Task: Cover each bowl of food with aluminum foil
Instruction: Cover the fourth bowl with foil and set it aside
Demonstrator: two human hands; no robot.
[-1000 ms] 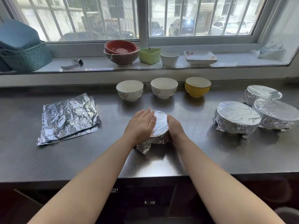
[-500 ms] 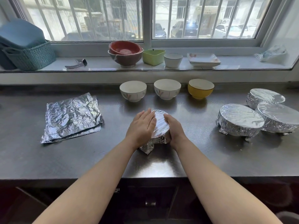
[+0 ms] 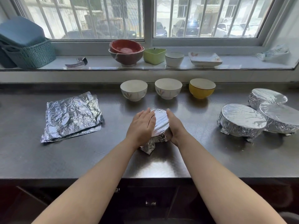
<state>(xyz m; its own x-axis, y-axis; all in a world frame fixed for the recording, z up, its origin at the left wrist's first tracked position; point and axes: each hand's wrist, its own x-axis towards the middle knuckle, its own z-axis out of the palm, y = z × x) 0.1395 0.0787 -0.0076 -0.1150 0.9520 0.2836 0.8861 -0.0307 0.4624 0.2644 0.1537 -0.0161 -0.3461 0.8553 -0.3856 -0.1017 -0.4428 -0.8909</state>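
Observation:
A small foil-covered bowl (image 3: 160,122) stands at the middle of the steel counter (image 3: 161,165). My left hand (image 3: 141,126) presses flat on its left side and top. My right hand (image 3: 175,126) cups its right side. Loose foil bunches out below the bowl toward me. A stack of crumpled foil sheets (image 3: 72,116) lies to the left. Two white bowls (image 3: 134,90) (image 3: 168,88) and a yellow bowl (image 3: 202,88) stand uncovered in a row behind. Three larger foil-covered bowls (image 3: 241,121) (image 3: 281,118) (image 3: 267,97) sit at the right.
The windowsill holds stacked red bowls (image 3: 127,51), a green container (image 3: 154,55), a white cup-like bowl (image 3: 174,59), square plates (image 3: 205,59), a watch (image 3: 76,63) and a teal basket (image 3: 30,54). The counter's front edge runs just below my forearms.
My hands stay on the small bowl, sliding a little round its sides as the foil is pressed down. Nothing else has moved; only the camera shifted slightly.

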